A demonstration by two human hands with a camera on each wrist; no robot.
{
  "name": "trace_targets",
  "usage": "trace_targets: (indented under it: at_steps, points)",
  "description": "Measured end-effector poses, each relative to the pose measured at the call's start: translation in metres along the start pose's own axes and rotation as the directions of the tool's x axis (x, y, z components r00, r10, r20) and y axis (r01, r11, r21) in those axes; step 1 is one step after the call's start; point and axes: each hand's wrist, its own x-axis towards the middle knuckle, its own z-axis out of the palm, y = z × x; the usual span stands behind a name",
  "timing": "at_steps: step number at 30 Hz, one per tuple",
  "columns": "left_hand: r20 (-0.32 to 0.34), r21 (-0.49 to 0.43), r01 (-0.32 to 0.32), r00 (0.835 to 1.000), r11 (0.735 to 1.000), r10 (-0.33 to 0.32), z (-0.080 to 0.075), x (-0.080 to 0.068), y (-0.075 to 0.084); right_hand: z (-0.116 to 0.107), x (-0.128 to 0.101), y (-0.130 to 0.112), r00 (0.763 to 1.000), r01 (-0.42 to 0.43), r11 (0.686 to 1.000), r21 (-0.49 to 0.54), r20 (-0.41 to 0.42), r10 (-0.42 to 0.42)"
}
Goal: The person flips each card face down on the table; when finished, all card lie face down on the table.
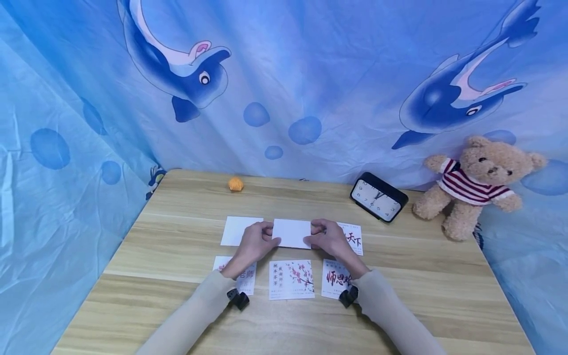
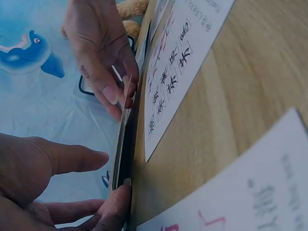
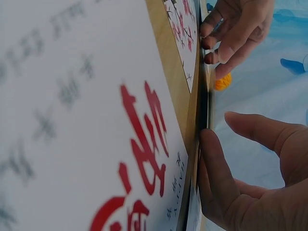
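Both hands hold a blank white card (image 1: 291, 232) at its two short sides, in the middle of the back row. My left hand (image 1: 255, 242) has its thumb at the near left corner. On the other side, the right hand (image 1: 330, 240) has its thumb at the near right corner. Both wrist views show the card edge-on, close over the table, with fingertips at its ends. Left of it lies another blank card (image 1: 237, 230); a card with red characters (image 1: 354, 240) is partly hidden by the right hand.
Nearer lie a card with grey characters (image 1: 246, 283), a blossom-branch card (image 1: 291, 288) and a red-lettered card (image 1: 332, 278), the outer two partly under the forearms. Behind stand an orange lump (image 1: 235, 184), a black clock (image 1: 378, 197) and a teddy bear (image 1: 477, 185) on the wooden table (image 1: 177, 256).
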Motion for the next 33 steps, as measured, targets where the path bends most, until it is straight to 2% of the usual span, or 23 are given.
trace_targets:
  at_steps: [7,13,17,24,31,33]
  points:
    - [-0.011,-0.015,-0.019,1.0,1.0,0.019,-0.001,-0.004,0.005,-0.003,-0.003,0.003,1.0,-0.008,0.998,0.062,0.021,0.007]
    - [-0.016,0.02,-0.053,0.998,0.998,0.053,0.0,-0.005,0.008,-0.008,-0.008,0.002,0.999,0.005,0.999,0.044,0.031,-0.007]
    - [-0.008,0.005,-0.065,0.998,0.998,0.065,0.003,-0.005,0.012,-0.016,-0.011,0.0,0.999,0.038,0.999,0.024,0.038,-0.039]
    - [0.057,-0.053,-0.099,0.993,0.994,0.102,0.011,-0.001,0.021,-0.032,-0.013,0.0,0.995,0.095,0.995,0.035,0.023,-0.096]
    - [0.11,-0.075,-0.135,0.984,0.988,0.143,0.026,0.005,0.029,-0.046,-0.018,0.004,1.0,0.022,0.999,0.049,-0.012,-0.021]
    - [0.125,-0.079,-0.137,0.981,0.987,0.146,0.029,0.007,0.033,-0.05,-0.019,0.007,1.0,0.023,0.999,0.049,-0.013,-0.023]
